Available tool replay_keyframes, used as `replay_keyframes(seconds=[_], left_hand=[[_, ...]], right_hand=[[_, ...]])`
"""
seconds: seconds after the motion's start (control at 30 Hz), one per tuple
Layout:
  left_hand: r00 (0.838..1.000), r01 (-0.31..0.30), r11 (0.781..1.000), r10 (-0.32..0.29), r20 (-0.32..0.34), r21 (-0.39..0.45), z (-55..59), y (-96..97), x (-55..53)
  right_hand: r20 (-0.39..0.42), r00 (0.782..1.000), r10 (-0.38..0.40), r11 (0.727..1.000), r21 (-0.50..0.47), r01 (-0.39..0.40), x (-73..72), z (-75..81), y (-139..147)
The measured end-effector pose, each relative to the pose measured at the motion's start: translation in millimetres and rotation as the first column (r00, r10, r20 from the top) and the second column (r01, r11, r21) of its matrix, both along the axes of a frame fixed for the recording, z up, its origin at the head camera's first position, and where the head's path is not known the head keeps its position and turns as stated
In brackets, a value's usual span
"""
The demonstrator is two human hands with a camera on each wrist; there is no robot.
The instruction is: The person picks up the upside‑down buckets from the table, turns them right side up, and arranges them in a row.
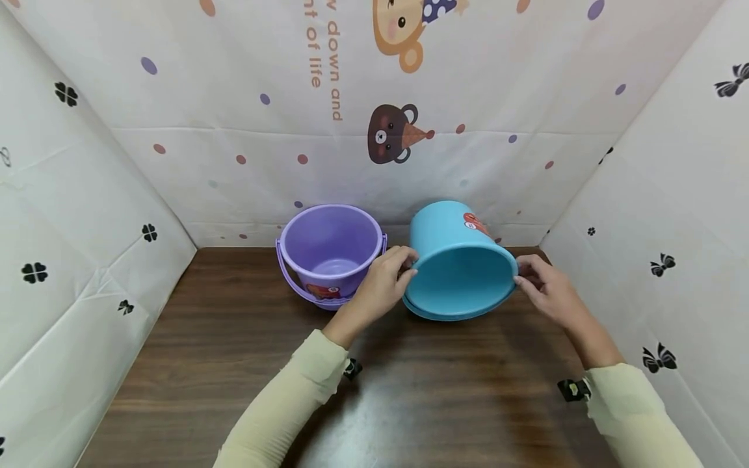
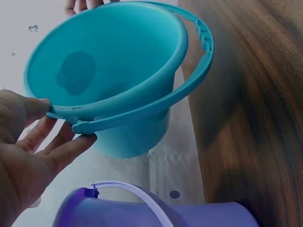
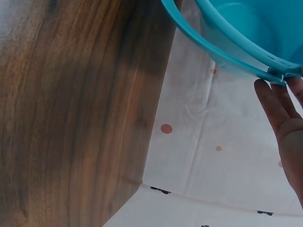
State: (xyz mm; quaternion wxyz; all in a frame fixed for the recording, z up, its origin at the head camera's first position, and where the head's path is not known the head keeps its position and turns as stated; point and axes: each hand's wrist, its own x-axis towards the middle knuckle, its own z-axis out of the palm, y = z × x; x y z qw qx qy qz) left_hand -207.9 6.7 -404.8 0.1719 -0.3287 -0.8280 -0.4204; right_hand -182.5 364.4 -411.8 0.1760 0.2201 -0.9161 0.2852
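A blue bucket (image 1: 462, 279) is tilted in the head view, its mouth facing the camera and its base toward the back wall. My left hand (image 1: 389, 276) pinches the left side of its rim, thumb at the inner edge and fingers outside by the handle joint. On the opposite side my right hand (image 1: 544, 286) grips the rim. The bucket's handle (image 2: 189, 82) hangs loose below the rim in the left wrist view. Left of it, a purple bucket (image 1: 330, 240) stands upright, its handle lowered at the front and its inside showing nothing.
The brown wooden table (image 1: 246, 377) runs back to a patterned cloth wall (image 1: 263, 169). White cloth walls also flank the left and right sides. The purple bucket stands close beside my left hand.
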Motion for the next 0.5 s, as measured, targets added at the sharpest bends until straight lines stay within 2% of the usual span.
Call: replay_keyframes(seconds=[0.23,0.5], left_hand=[[0.999,-0.007,1.0,0.006,0.044,0.019,4.6,2.5,-0.6],[0.997,-0.042,0.997,0.037,0.072,0.062,8.5,5.5,-5.7]], right_hand=[[0.038,0.999,0.004,0.999,-0.037,-0.003,-2.6,6.6,0.7],[0.146,0.989,-0.023,0.997,-0.064,0.033,-6.5,18.7,-1.9]])
